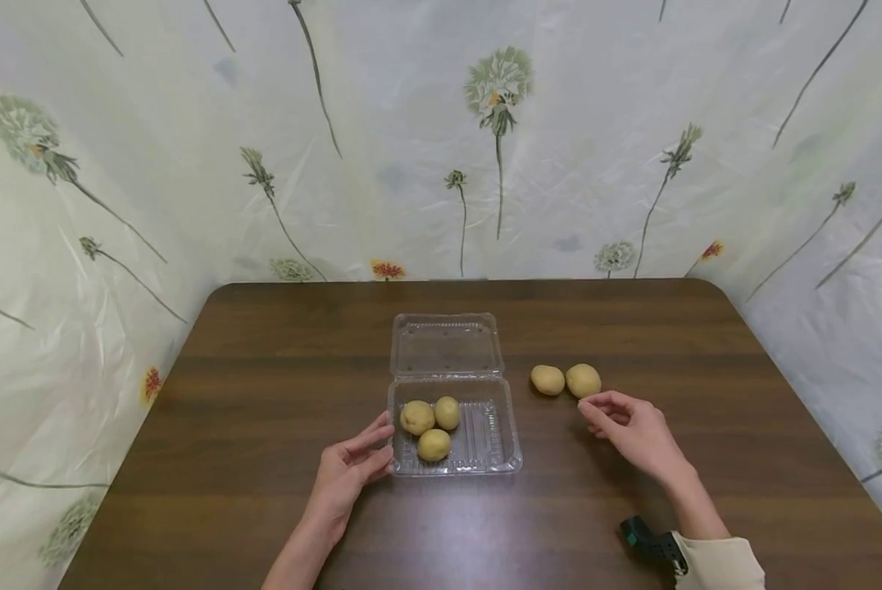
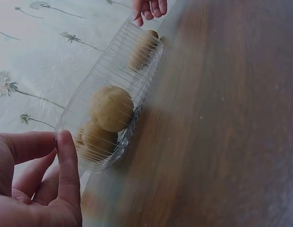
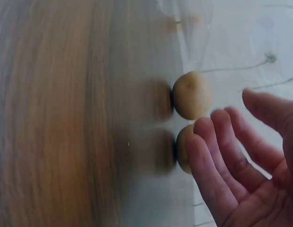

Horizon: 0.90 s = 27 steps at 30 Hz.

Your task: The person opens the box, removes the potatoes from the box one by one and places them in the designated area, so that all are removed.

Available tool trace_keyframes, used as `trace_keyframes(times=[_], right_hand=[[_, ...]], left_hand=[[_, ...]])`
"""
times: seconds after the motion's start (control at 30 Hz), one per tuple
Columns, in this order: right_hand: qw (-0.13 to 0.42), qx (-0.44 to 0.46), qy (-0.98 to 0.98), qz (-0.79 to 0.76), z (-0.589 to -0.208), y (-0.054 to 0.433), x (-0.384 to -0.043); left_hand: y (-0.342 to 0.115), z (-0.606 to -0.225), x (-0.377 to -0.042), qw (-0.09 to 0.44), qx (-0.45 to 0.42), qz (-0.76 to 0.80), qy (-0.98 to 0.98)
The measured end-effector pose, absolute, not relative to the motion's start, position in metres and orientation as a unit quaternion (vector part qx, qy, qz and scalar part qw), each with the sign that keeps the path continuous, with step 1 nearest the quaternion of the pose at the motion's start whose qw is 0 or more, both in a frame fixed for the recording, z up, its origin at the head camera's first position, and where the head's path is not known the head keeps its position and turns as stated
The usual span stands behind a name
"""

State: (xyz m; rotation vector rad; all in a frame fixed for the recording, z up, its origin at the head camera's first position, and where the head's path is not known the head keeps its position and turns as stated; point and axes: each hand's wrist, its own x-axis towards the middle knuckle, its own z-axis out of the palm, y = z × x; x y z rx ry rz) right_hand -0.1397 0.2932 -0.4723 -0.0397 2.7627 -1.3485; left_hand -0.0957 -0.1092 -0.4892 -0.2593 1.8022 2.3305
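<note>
My left hand [image 1: 345, 475] pinches the left rim of a clear plastic clamshell container [image 1: 485, 471] between thumb and fingers; the left wrist view shows this grip up close. Three potatoes [image 1: 434, 445] lie in the left half of its base, and its lid [image 1: 447, 348] is folded back away from me. To the right of the container, two more potatoes [image 1: 547, 380] sit side by side on the table. My right hand [image 1: 633, 426] holds nothing, its fingers loosely bent and its fingertips close in front of the right-hand potato [image 1: 584, 381].
The dark wooden table [image 1: 279, 369] has rounded far corners. A pale flower-patterned sheet [image 1: 382, 164] hangs behind it and along both sides. On the right wrist is a black strapped device [image 1: 651, 545], just below a cream sleeve [image 1: 717, 564].
</note>
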Motion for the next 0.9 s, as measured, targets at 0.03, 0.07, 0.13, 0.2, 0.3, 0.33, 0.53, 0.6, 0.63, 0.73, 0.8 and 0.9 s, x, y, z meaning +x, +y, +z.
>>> trace_keyframes(times=[0.03, 0.07, 0.13, 0.2, 0.3, 0.33, 0.53, 0.6, 0.63, 0.73, 0.8, 0.9], right_hand=[[0.038, -0.021, 0.897, -0.44, -0.472, 0.292, -0.139], [0.042, -0.027, 0.895, -0.443, -0.472, 0.29, -0.139], [0.048, -0.039, 0.892, -0.447, -0.471, 0.286, -0.138], [0.052, -0.049, 0.89, -0.45, -0.471, 0.283, -0.138], [0.052, -0.064, 0.889, -0.45, -0.47, 0.278, -0.139], [0.052, -0.067, 0.889, -0.45, -0.471, 0.277, -0.139], [0.04, -0.089, 0.887, -0.451, -0.468, 0.267, -0.141], [0.037, -0.096, 0.887, -0.449, -0.466, 0.264, -0.141], [0.035, -0.1, 0.888, -0.448, -0.464, 0.262, -0.141], [0.028, -0.108, 0.889, -0.444, -0.461, 0.257, -0.14], [0.023, -0.115, 0.889, -0.443, -0.459, 0.253, -0.14], [0.013, -0.125, 0.884, -0.45, -0.458, 0.247, -0.14]], left_hand=[[-0.109, -0.489, -0.096, 0.092, -0.088, 0.785, 0.606], [-0.109, -0.489, -0.096, 0.091, -0.088, 0.785, 0.606], [-0.11, -0.49, -0.097, 0.09, -0.087, 0.786, 0.605], [-0.11, -0.49, -0.097, 0.091, -0.087, 0.788, 0.603], [-0.11, -0.491, -0.097, 0.093, -0.084, 0.79, 0.6], [-0.11, -0.491, -0.097, 0.095, -0.085, 0.79, 0.599], [-0.111, -0.49, -0.097, 0.096, -0.085, 0.79, 0.599], [-0.111, -0.49, -0.097, 0.096, -0.085, 0.79, 0.6], [-0.111, -0.49, -0.097, 0.097, -0.084, 0.789, 0.601], [-0.111, -0.489, -0.097, 0.098, -0.085, 0.788, 0.601], [-0.111, -0.489, -0.097, 0.098, -0.086, 0.788, 0.602], [-0.11, -0.489, -0.096, 0.097, -0.085, 0.787, 0.603]])
